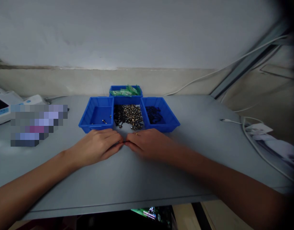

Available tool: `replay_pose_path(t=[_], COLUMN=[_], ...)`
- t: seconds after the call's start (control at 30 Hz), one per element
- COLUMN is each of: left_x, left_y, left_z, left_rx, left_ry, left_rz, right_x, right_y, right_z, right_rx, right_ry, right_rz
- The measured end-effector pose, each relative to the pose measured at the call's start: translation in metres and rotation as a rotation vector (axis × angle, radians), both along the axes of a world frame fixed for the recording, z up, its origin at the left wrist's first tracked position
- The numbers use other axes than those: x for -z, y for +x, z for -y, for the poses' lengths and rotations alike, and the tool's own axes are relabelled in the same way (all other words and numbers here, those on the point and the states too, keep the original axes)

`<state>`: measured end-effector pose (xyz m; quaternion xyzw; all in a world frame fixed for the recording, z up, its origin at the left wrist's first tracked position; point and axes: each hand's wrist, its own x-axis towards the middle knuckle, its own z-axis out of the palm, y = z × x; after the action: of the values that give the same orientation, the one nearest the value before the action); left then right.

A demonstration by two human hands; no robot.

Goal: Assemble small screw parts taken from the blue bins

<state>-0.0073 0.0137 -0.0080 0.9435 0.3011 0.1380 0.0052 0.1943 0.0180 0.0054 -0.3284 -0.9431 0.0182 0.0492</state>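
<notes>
Pinching a small dark piece (124,141) between them, the left hand (99,143) and right hand (148,143) meet fingertip to fingertip over the bench (89,191), nearer than the screws (132,115) heaped between the left bin (88,111) and right bin (168,112).

A grey table (99,185) spans the frame. Centre: three blue bins (97,115) and a pile of metal fasteners (131,115); left: a pixelated object (39,126); right: a white cable (251,140).

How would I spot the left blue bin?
On the grey table, find the metal heap. The left bin flanks it, beyond the left hand. Only a few metal pieces lie inside; the right bin holds dark pieces, the rear bin green packets.
</notes>
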Motion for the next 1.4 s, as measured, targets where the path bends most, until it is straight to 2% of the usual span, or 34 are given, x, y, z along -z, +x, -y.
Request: replay_pose_path(t=[0.2,0.57,0.93,1.4], left_x=[-0.0025,-0.004,-0.0033,-0.006], left_y=[0.0011,0.0029,0.0024,0.0016], left_z=[0.0008,0.0009,0.0001,0.0004], left_rx=[-0.031,-0.105,-0.092,-0.098], left_ry=[-0.012,-0.062,-0.006,-0.018], left_rz=[-0.022,-0.047,-0.035,-0.022], right_x=[0.0024,0.0005,0.0002,0.0013], right_y=[0.0005,0.0005,0.001,0.0012], right_z=[0.0001,-0.0005,0.0007,-0.0015], right_rx=[-0.007,-0.012,-0.014,0.015], right_ry=[0.044,0.013,0.033,0.045], right_rz=[-0.009,-0.005,0.006,0.051])
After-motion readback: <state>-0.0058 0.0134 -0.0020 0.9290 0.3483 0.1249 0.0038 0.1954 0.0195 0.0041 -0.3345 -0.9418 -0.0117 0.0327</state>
